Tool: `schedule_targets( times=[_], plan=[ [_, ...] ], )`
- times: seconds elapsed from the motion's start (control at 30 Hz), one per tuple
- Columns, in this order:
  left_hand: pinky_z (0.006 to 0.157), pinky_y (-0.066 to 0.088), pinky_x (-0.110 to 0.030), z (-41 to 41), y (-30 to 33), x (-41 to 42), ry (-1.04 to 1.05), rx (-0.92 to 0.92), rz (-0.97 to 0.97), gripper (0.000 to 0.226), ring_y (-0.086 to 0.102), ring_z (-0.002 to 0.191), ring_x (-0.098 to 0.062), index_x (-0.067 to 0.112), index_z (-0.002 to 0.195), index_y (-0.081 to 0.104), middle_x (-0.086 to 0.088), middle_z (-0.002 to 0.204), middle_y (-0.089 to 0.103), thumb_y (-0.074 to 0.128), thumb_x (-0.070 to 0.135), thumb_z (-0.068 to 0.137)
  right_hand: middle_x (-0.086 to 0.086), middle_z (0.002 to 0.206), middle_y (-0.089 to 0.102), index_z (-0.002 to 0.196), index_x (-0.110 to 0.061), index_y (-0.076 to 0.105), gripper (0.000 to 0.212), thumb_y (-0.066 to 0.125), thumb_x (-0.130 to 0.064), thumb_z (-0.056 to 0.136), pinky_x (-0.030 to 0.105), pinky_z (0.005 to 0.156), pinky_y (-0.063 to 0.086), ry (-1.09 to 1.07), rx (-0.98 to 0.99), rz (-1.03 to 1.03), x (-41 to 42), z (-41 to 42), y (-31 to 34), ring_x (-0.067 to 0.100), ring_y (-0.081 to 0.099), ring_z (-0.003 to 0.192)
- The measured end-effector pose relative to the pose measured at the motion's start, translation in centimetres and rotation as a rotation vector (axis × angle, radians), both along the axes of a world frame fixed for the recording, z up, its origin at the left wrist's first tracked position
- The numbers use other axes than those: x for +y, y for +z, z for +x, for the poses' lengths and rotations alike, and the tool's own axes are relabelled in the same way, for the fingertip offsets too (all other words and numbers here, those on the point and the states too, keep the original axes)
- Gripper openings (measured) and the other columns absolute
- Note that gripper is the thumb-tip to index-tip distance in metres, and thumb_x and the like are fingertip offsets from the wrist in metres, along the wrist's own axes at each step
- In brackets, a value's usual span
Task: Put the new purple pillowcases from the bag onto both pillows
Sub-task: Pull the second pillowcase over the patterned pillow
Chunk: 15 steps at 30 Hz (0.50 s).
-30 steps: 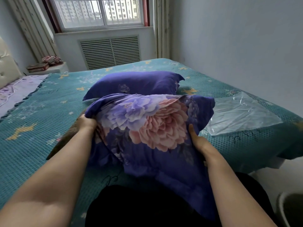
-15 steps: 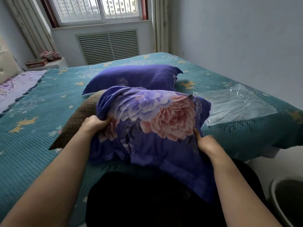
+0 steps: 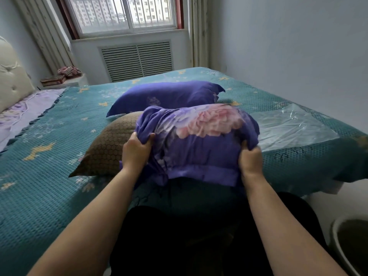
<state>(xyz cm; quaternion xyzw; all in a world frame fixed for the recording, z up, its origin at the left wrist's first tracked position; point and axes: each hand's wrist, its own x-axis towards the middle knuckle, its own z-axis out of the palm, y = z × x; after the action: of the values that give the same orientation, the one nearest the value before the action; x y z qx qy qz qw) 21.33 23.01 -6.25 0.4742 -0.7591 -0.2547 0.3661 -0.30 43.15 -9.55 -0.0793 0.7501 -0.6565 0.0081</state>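
Both hands, left [image 3: 136, 151] and right [image 3: 250, 159], grip bunched floral purple pillowcase [image 3: 199, 136] half over brown pillow [image 3: 111, 148] near teal bedspread's [image 3: 49, 176] front edge; clear bag [image 3: 288, 126], probably empty, toward right edge.

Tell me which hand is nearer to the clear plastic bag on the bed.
Right. The right hand grips the floral pillowcase just beside the plastic bag; the left hand grips the pillowcase's far side, by the brown pillow.

- Beyond the brown pillow [image 3: 111, 148], the cased purple pillow [image 3: 165, 96] is blocking.
- Left of it, bare bedspread [image 3: 49, 160] is lying open.
- Right, the plastic bag [image 3: 288, 124] is lying flat.
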Motion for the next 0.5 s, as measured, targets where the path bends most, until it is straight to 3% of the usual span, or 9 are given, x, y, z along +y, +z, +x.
schedule_targets(
  times=[0.1, 0.2, 0.3, 0.37, 0.43, 0.5],
  plan=[
    [0.078, 0.046, -0.044, 3.2, 0.8, -2.8, 0.139, -0.146, -0.17, 0.047, 0.06, 0.093, -0.046, 0.009, 0.109, 0.059, -0.028, 0.099, 0.065, 0.057, 0.05, 0.087, 0.03, 0.113, 0.06, 0.109, 0.007, 0.055, 0.041, 0.051, -0.031, 0.095, 0.037, 0.083, 0.039, -0.098, 0.199, 0.091, 2.2, -2.5, 1.4, 0.039, 0.057, 0.106],
    [0.078, 0.045, -0.045, 5.5, -0.5, -4.7, 0.172, -0.272, -0.107, 0.039, 0.06, 0.093, -0.048, 0.009, 0.108, 0.057, -0.031, 0.099, 0.064, 0.054, 0.043, 0.089, 0.029, 0.108, 0.063, 0.106, 0.005, 0.059, 0.041, 0.057, -0.033, 0.092, 0.038, 0.078, 0.041, -0.07, 0.157, 0.175, 3.2, -3.8, -0.8, 0.04, 0.06, 0.102],
    [0.079, 0.044, -0.045, 4.1, -1.5, -3.7, 0.136, -0.221, -0.035, 0.046, 0.059, 0.097, -0.048, 0.006, 0.11, 0.049, -0.032, 0.104, 0.063, 0.057, 0.045, 0.087, 0.029, 0.111, 0.063, 0.11, 0.009, 0.061, 0.048, 0.06, -0.035, 0.091, 0.033, 0.075, 0.04, 0.004, -0.1, 0.123, 3.1, -4.1, -3.2, 0.036, 0.061, 0.108],
    [0.081, 0.044, -0.047, 3.3, -1.5, -3.4, 0.134, -0.164, -0.015, 0.059, 0.059, 0.1, -0.047, 0.005, 0.118, 0.043, -0.029, 0.11, 0.061, 0.061, 0.05, 0.084, 0.025, 0.118, 0.061, 0.117, 0.005, 0.06, 0.059, 0.053, -0.048, 0.091, 0.031, 0.081, 0.041, 0.069, -0.275, 0.11, 3.6, -4.0, -4.1, 0.034, 0.058, 0.113],
    [0.085, 0.043, -0.048, 2.8, -1.6, -2.9, 0.177, -0.078, -0.006, 0.072, 0.057, 0.105, -0.045, 0.005, 0.121, 0.041, -0.026, 0.117, 0.058, 0.065, 0.057, 0.077, 0.011, 0.121, 0.063, 0.123, -0.01, 0.06, 0.066, 0.045, -0.064, 0.087, 0.033, 0.09, 0.048, 0.233, -0.43, -0.105, 4.0, -3.1, -4.5, 0.025, 0.061, 0.11],
    [0.093, 0.042, -0.049, 2.2, -2.2, -2.0, 0.261, -0.009, 0.052, 0.084, 0.051, 0.115, -0.044, 0.004, 0.124, 0.043, -0.025, 0.124, 0.054, 0.066, 0.065, 0.07, 0.002, 0.112, 0.069, 0.119, -0.019, 0.062, 0.059, 0.046, -0.065, 0.086, 0.037, 0.084, 0.055, 0.446, -0.544, -0.365, 4.3, -1.6, -4.4, 0.018, 0.067, 0.098]
  ],
)
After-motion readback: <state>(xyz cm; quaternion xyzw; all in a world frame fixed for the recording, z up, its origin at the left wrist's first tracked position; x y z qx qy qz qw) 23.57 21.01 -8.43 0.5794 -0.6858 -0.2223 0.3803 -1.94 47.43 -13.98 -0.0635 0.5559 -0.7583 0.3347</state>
